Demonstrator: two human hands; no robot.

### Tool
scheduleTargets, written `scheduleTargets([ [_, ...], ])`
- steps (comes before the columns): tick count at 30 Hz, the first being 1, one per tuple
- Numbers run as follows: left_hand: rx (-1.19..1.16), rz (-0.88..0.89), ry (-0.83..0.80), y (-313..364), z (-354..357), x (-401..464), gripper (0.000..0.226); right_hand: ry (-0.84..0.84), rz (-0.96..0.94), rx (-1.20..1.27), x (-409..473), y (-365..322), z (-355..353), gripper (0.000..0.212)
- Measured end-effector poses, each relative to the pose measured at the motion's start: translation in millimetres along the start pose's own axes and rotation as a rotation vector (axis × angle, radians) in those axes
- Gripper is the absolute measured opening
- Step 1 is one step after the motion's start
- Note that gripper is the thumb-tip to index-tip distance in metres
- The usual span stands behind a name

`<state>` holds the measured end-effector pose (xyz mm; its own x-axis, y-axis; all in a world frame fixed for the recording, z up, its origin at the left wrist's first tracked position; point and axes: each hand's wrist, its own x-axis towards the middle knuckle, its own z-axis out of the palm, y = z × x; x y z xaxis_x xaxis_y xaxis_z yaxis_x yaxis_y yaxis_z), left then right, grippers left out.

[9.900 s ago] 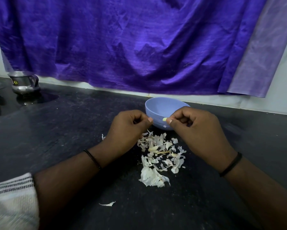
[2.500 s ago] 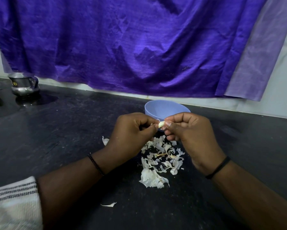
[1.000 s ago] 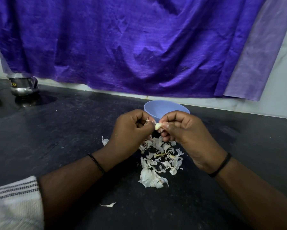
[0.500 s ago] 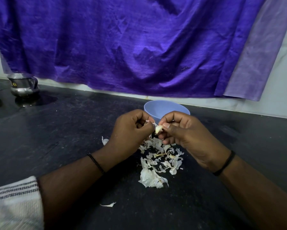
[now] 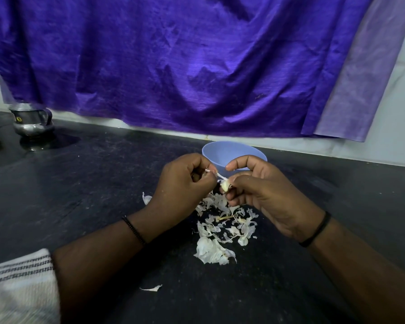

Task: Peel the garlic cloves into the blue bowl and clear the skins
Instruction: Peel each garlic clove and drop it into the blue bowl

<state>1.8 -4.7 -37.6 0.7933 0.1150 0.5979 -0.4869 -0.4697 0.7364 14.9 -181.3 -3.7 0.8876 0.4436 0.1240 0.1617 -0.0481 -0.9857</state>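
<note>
We pinch the clove (image 5: 225,184) in our right hand (image 5: 264,195) just before the bowl (image 5: 234,153), left hand (image 5: 185,183) gripping a skin strip (image 5: 220,176), so we'd best pull away steadily, dropping it onto the skins (image 5: 222,228) below.

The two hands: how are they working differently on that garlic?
The right hand holds the garlic clove; the left hand pinches a strip of skin stretching from it. The right hand hides part of the blue bowl; the left sits beside it. Both wear dark wristbands.
</note>
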Motion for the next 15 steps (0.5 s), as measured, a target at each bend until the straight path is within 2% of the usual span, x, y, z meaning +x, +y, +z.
scheduleTargets([
  [9,0.019,0.017,-0.02,1.6,-0.7,-0.4,0.012,-0.054,0.008,-0.021,-2.3,-5.8,1.8,0.019],
  [15,0.032,-0.024,0.042,1.1,-4.6,3.1,0.009,-0.107,0.023,-0.022,-3.5,-7.1,-0.1,0.022],
])
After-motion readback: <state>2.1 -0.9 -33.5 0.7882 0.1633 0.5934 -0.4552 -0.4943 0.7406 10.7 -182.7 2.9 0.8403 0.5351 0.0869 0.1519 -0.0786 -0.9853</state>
